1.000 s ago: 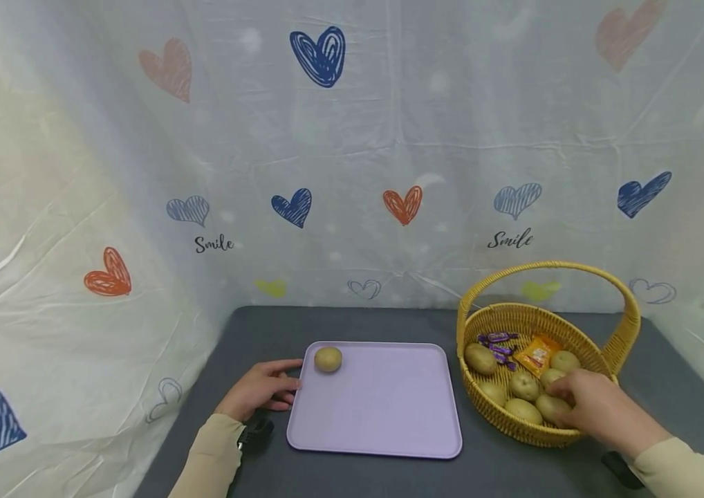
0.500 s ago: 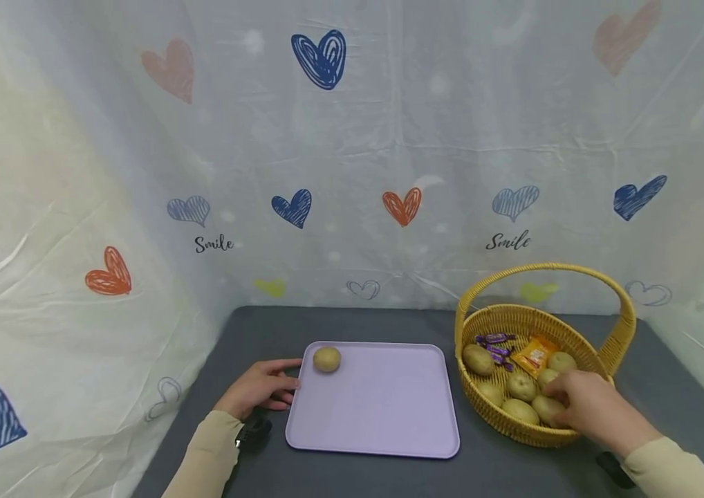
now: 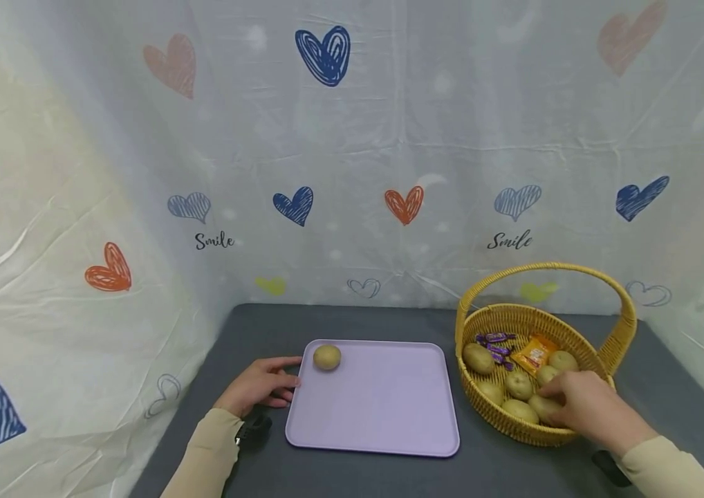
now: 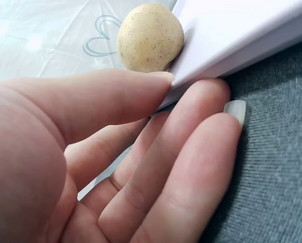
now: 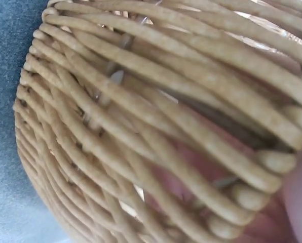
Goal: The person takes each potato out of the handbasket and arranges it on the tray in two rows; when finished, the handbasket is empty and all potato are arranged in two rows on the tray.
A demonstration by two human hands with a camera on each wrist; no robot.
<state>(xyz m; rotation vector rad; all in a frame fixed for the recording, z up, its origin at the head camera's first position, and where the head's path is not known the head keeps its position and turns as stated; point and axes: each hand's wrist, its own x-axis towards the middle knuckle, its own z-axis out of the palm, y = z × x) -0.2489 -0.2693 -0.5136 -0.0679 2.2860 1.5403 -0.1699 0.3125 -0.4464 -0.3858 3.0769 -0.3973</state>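
Note:
At the left edge of a lilac tray (image 3: 377, 401), my left hand (image 3: 258, 387) rests with relaxed fingers. Its thumb and fingertips touch the tray's rim in the left wrist view. One potato (image 3: 327, 357) lies in the tray's far left corner. My right hand (image 3: 595, 408) reaches into a yellow wicker basket (image 3: 516, 432), its fingers curled over a potato (image 3: 541, 407) near the front rim. Several other potatoes (image 3: 519, 384) lie around it. In the right wrist view the woven basket wall (image 5: 156, 116) hides most of the fingers.
Purple-wrapped candies (image 3: 496, 338) and an orange snack packet (image 3: 535, 354) lie in the basket. Its tall arched handle (image 3: 545, 267) rises overhead. A dark grey cloth (image 3: 352, 321) covers the table, and a heart-printed curtain (image 3: 352, 138) hangs behind it.
The potato under my right fingers has shifted slightly left in the basket, the hand moving slightly with it. My left hand and the tray stay in place.

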